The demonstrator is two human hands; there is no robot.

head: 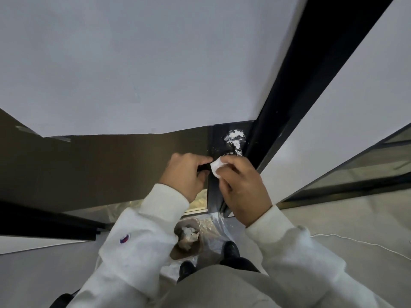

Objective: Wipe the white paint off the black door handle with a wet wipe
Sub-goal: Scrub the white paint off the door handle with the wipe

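White wet wipe (216, 166) against black door handle (205, 167)

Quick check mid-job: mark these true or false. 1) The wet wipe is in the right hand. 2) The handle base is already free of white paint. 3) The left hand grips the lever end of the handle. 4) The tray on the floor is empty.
1) True: the right hand pinches the wet wipe.
2) False: white paint still covers the base.
3) True: the left hand grips the door handle.
4) False: the tray holds crumpled white wads.
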